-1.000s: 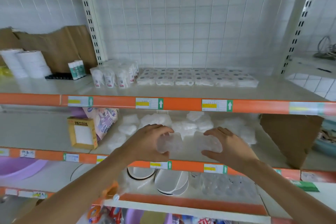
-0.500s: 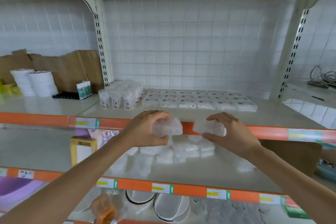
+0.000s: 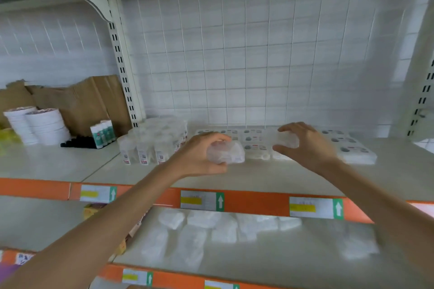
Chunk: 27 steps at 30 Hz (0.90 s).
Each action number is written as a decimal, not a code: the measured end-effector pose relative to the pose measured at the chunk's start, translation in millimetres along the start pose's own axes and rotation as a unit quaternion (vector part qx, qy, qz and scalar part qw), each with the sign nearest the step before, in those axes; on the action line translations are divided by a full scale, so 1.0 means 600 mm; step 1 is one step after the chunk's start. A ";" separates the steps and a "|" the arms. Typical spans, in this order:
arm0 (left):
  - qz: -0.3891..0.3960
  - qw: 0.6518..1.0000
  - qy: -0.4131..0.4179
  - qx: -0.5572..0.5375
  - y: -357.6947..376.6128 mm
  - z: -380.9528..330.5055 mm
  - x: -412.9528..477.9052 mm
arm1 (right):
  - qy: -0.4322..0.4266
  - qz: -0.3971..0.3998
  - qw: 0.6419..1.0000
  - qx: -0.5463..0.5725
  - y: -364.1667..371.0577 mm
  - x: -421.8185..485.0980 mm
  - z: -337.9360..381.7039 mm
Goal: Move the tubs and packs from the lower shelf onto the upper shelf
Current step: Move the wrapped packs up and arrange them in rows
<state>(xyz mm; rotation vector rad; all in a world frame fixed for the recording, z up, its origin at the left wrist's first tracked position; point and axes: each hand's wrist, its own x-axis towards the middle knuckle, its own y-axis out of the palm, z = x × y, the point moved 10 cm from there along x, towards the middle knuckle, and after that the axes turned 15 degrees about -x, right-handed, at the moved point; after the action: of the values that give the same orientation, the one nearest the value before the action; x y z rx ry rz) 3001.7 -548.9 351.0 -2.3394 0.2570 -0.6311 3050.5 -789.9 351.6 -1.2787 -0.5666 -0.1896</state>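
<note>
My left hand [image 3: 199, 156] grips a clear plastic pack [image 3: 226, 153] over the upper shelf [image 3: 270, 176], just in front of the flat white packs [image 3: 347, 145] laid in a row there. My right hand [image 3: 307, 145] holds a second clear pack [image 3: 285, 140] a little higher, above that row. Several more clear packs [image 3: 199, 230] lie scattered on the lower shelf [image 3: 281, 263] beneath my arms. A cluster of clear tubs [image 3: 150, 145] with small labels stands at the left of the upper shelf.
Left of the upright post [image 3: 122, 63] stand stacked white rolls [image 3: 37, 124], small green-white tubes [image 3: 103, 132] and brown cardboard [image 3: 82, 98]. A wire grid [image 3: 258, 54] backs the shelf. Orange rails with price tags [image 3: 202, 199] front both shelves. A small yellow box [image 3: 92, 210] sits lower left.
Both hands have risen from the lower shelf, each carrying a clear pack, and now hover over the upper shelf. The view has tilted upward with them.
</note>
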 end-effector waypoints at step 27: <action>0.015 0.997 -0.009 -0.074 0.002 0.134 0.194 | 0.015 -0.015 0.998 0.053 0.059 0.137 0.054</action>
<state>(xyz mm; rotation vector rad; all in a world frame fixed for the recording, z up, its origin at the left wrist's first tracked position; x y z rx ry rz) 3142.7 -544.0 341.5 -2.4761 0.3400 -0.5935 3126.3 -734.9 367.8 -1.1628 -0.5626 -0.2002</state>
